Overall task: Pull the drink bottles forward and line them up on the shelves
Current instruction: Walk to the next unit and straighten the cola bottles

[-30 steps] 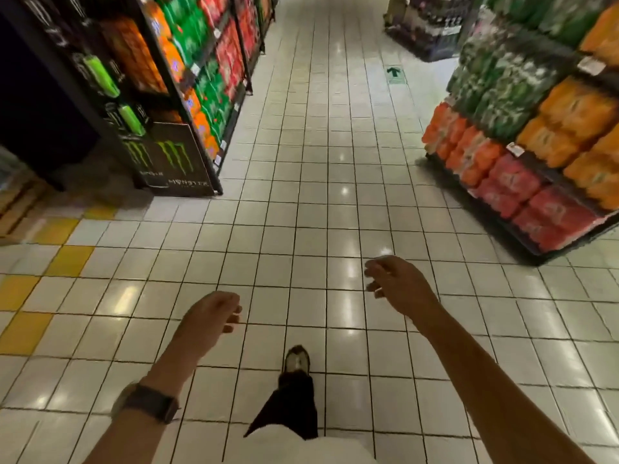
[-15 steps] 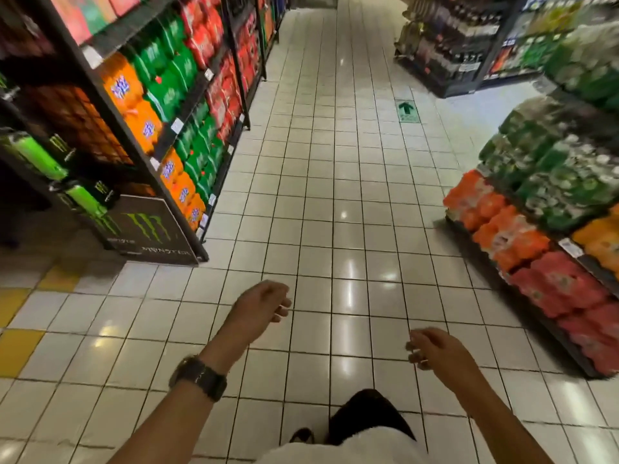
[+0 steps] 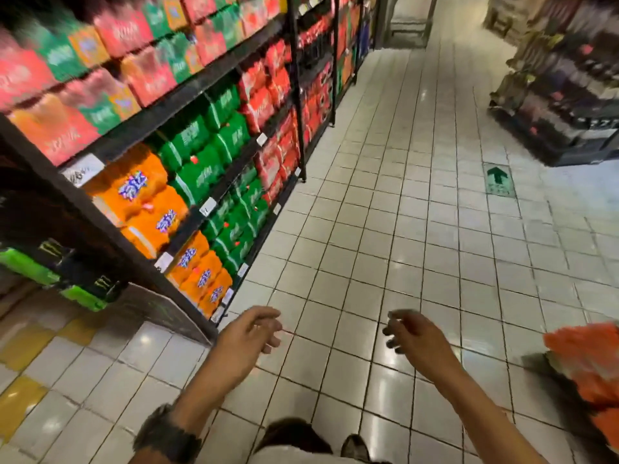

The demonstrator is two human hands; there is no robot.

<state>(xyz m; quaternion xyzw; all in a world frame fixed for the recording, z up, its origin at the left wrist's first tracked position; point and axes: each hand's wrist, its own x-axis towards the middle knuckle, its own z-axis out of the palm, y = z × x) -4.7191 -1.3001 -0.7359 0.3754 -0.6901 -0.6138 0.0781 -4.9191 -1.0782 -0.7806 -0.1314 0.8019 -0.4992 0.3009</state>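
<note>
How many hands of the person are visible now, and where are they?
2. The left hand is low centre, over the floor tiles near the shelf end; the right hand is to its right. Both hold nothing.

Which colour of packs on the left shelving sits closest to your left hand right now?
The orange packs on the bottom shelf, at the near end beside the left hand. The green packs and red packs sit farther down the aisle.

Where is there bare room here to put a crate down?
Bare tiled floor runs down the aisle between the left shelves and the dark display at right. The shelves are packed with drink packs; no gap shows there.
</note>
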